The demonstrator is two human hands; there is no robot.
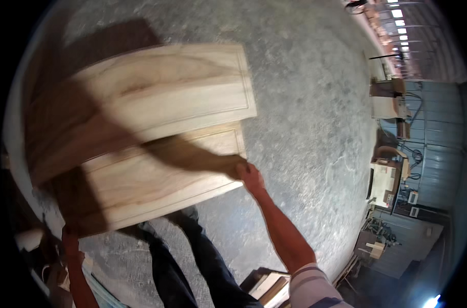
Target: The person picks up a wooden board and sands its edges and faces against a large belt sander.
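Two long wooden panels with a thin line running along their borders lie in front of me. The nearer wooden panel [161,179] is in both my hands and is partly covered by the farther wooden panel [192,87], which has a curved far edge. My right hand [251,177] is closed round the right end of the nearer panel. At its left near corner my left hand [71,244] grips it, with the fingers dim in shadow. The shadow of my body and arm falls across both panels.
Grey concrete floor [305,118] spreads around the panels. Several wood pieces [274,287] are stacked by my right arm. Along the right wall stand a machine with a pale table [382,185] and a pile of metal parts [380,231].
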